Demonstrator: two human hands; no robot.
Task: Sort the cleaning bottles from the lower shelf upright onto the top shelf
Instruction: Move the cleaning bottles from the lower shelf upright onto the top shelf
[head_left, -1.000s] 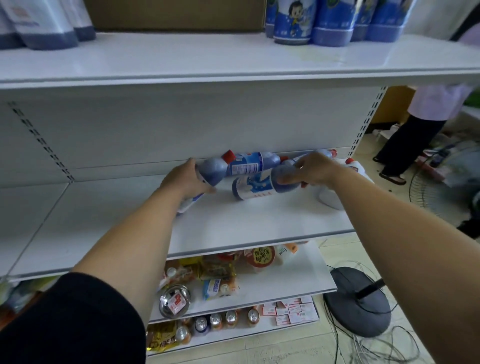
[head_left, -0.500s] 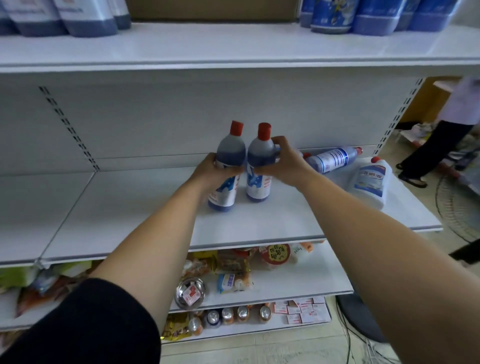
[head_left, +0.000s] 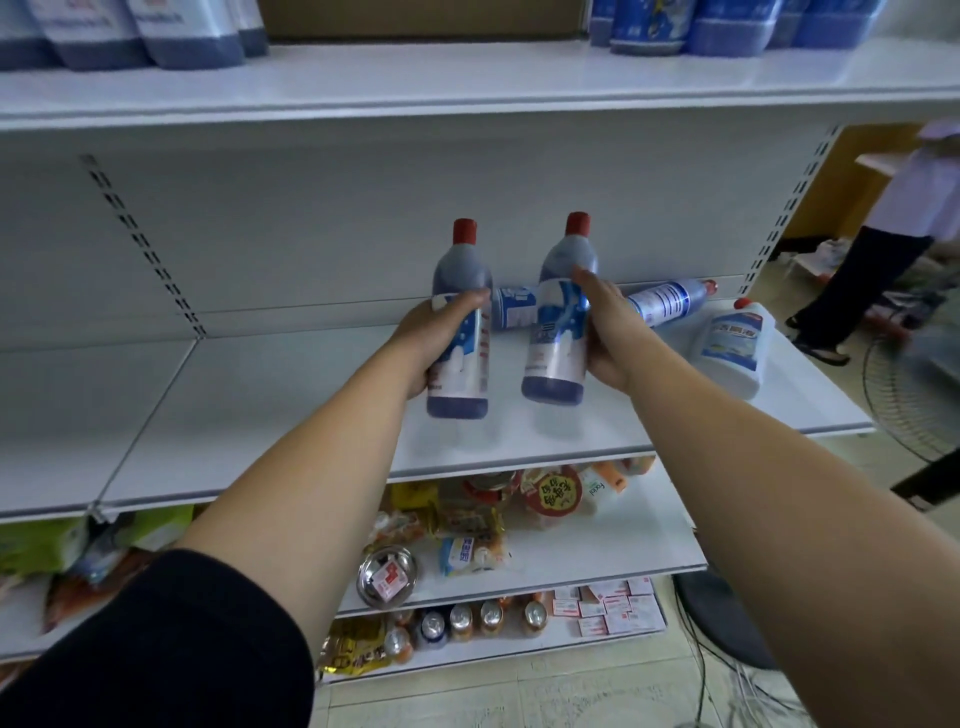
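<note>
two red-capped cleaning bottles held upright above the lower shelf (head_left: 260, 415)

the left hand (head_left: 434, 343) wraps the left bottle (head_left: 460, 332); the right hand (head_left: 605, 332) clasps the right bottle (head_left: 558, 322). behind them a third bottle (head_left: 670, 301) lies flat, a white jug (head_left: 735, 345) right of it.

Glossy plastic bottles (head_left: 460, 332); smooth white shelf (head_left: 270, 410).
</note>
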